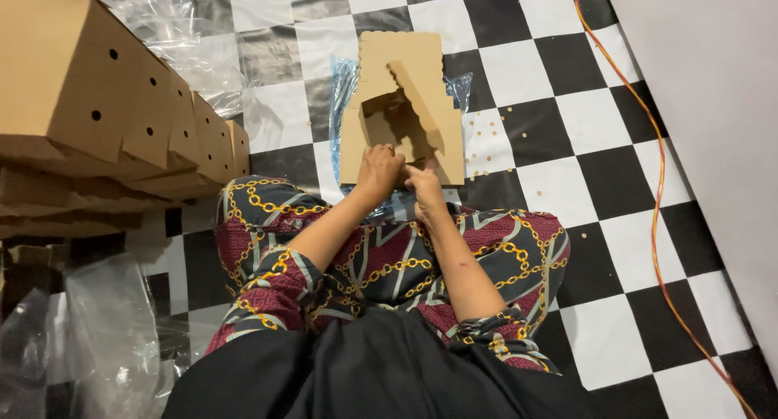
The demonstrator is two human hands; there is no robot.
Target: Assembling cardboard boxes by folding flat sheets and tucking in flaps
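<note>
Both hands, left hand (378, 169) and right hand (424, 185), pinch the near edge of the flat cardboard box (403, 103). Best to fold slowly along the crease, thumbs pressing firmly.

Head camera, steeply down, near lap

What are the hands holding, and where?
Both hands, left and right, grip the flat cardboard box blank at its near bottom edge, fingers on its flaps.

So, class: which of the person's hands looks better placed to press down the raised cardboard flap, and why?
Probably the right hand: it sits directly beneath the raised flap, while the left hand grips the cardboard box blank at its near edge.
</note>
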